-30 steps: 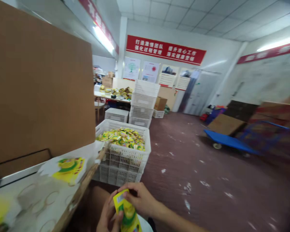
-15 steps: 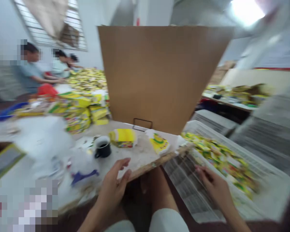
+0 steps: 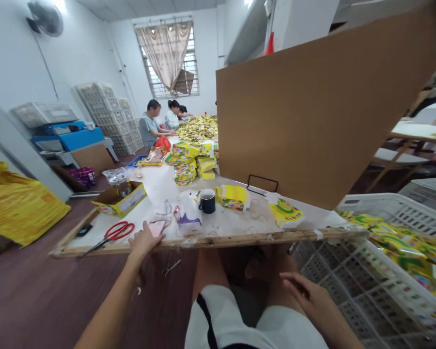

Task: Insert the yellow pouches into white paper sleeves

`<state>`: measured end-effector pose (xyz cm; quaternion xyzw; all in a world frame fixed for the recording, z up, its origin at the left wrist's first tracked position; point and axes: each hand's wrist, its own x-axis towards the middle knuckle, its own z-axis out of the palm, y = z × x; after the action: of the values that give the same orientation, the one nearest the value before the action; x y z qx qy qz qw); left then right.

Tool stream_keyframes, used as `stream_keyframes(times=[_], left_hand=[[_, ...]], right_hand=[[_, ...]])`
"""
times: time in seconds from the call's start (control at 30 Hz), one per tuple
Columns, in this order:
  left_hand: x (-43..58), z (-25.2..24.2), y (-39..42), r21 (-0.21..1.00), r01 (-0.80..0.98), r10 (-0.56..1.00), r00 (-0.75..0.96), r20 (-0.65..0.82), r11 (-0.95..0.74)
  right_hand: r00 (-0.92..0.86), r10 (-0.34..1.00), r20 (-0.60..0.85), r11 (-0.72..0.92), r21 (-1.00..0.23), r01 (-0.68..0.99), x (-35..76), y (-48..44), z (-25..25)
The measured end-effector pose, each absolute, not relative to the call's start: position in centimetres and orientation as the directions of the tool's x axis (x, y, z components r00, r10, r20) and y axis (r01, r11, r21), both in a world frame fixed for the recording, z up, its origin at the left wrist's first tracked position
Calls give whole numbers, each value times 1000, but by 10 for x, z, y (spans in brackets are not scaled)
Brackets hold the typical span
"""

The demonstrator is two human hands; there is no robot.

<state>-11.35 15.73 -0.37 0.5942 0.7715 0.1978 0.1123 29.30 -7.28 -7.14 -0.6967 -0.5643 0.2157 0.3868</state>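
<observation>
At the table's front edge my left hand reaches out with thumb and forefinger apart. Between them lies a flat pink object, perhaps a phone; whether the fingers press on it is hard to see. Red-handled scissors rest just left of that hand. My right hand hovers beside my lap, near the white plastic crate, fingers loosely stretched and holding nothing. A dark mug, a yellow pack and a flattened yellow bag are on the table.
A tall cardboard sheet stands behind the table. Yellow packets fill the crate at right. An open yellow box and stacked yellow packs lie farther left. Several people sit at the back by a packet heap.
The view has swung left. My left hand has moved leftward along the table edge to the pink object. My right hand has drawn away from the crate's side toward my lap.
</observation>
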Motion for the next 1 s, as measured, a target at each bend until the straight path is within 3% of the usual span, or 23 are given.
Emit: stream_keyframes(times=[0.13,0.27,0.37,0.43,0.53,0.6,0.67,0.73,0.8,0.9,1.0], left_hand=[[-119,8,152,501,844,976,-216,-5,189],[-117,33,114,648,741,984,-143,-104,176],[-94,42,65,780,609,961,103,-256,143],[-71,40,34,899,348,778,473,-413,265],[-40,30,7,835,256,485,716,-503,487],[-28,22,3,773,107,498,708,-501,626],[-21,16,7,688,-56,532,681,-503,724],[-13,9,10,640,-205,596,641,-484,741],[-2,1,10,670,-290,693,547,-470,683],[18,-12,0,790,-273,833,261,-488,549],[29,-20,-12,821,-338,883,74,-464,460]], right_hand=[[169,978,121,-4,-803,595,270,-64,-64],[72,989,127,71,-849,523,227,-49,-41],[-41,961,275,260,-838,480,190,-38,-19],[-165,913,374,405,-775,485,172,-33,-5],[-321,901,290,425,-734,530,162,-34,4],[-275,940,200,326,-762,560,166,-39,0],[-106,976,191,217,-798,563,172,-44,-10],[75,968,237,155,-810,566,174,-47,-20],[159,943,293,142,-785,603,170,-48,-28],[70,931,357,214,-691,691,156,-50,-32],[-72,932,354,303,-656,691,146,-56,-29]])
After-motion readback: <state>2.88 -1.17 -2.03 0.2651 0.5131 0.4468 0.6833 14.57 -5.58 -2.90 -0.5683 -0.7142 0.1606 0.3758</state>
